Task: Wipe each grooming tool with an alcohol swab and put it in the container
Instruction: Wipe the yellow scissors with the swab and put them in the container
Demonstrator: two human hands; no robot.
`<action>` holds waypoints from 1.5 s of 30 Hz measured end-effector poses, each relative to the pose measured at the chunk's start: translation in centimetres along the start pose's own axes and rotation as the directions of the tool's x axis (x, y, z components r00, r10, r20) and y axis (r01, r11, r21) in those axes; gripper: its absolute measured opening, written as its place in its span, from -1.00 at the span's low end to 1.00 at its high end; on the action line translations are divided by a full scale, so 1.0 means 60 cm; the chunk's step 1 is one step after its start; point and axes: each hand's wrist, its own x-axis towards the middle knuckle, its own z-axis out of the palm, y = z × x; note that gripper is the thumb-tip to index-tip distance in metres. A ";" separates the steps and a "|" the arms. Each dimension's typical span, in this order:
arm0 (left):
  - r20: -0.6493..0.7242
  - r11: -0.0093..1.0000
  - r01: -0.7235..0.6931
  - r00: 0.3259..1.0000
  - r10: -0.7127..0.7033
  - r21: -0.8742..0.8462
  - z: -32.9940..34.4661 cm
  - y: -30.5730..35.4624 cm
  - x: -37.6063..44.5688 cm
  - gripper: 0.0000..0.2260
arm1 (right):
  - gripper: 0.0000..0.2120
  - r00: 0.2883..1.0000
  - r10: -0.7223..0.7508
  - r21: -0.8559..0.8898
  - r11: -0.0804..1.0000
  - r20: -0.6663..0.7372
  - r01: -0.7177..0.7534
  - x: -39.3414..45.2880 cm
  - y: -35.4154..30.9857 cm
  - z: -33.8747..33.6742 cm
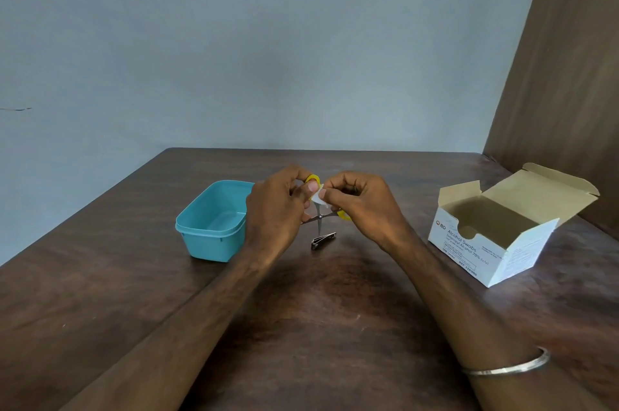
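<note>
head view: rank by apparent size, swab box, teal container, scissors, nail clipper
1. swab box, flaps open, looks largest
2. teal container, partly hidden by the left hand
3. scissors, mostly covered by both hands, so extent unsure
4. nail clipper

Scissors versus clipper is a close call.

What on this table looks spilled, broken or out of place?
Nothing stands out. The open scissors are held in the left hand while the right hand presses a swab on them. The nail clipper, blue container and open swab box sit upright and tidy.
</note>
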 end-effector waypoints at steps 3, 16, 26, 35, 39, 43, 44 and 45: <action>-0.028 1.000 0.007 1.000 -0.007 -0.024 -0.001 -0.001 0.000 -0.94 | -0.91 0.999 -0.017 -0.041 0.999 0.034 0.018 0.001 0.007 0.002; -0.022 0.999 0.049 0.999 -0.049 0.004 -0.008 0.013 -0.003 -0.95 | -0.92 0.999 -0.036 0.022 0.999 0.022 0.035 0.004 0.005 0.005; -0.093 0.995 0.032 0.995 -0.023 0.098 0.000 -0.004 0.006 -0.83 | -0.93 0.992 0.004 -0.128 0.992 0.129 0.012 0.002 0.005 0.000; -0.088 0.996 0.064 0.994 -0.058 0.063 0.000 -0.002 0.008 -0.84 | -0.95 0.996 -0.011 -0.132 0.991 0.092 0.023 0.002 0.004 0.003; -0.094 0.997 0.064 0.994 -0.060 0.045 -0.001 0.000 0.007 -0.83 | -0.94 0.996 -0.015 -0.117 0.993 0.092 0.026 0.003 0.007 0.007; -0.111 0.998 0.064 0.992 -0.062 0.018 -0.002 0.001 0.005 -0.87 | -0.91 0.993 -0.015 -0.107 0.994 0.115 0.027 0.001 0.009 0.012; -0.112 0.998 0.065 0.992 -0.063 0.015 -0.002 0.002 0.005 -0.89 | -0.90 0.991 -0.014 -0.115 0.993 0.130 0.029 0.000 0.009 0.013; -0.112 0.998 0.063 0.992 -0.062 0.008 -0.002 0.002 0.004 -0.91 | -0.89 0.990 -0.016 -0.124 0.992 0.143 0.034 0.000 0.008 0.013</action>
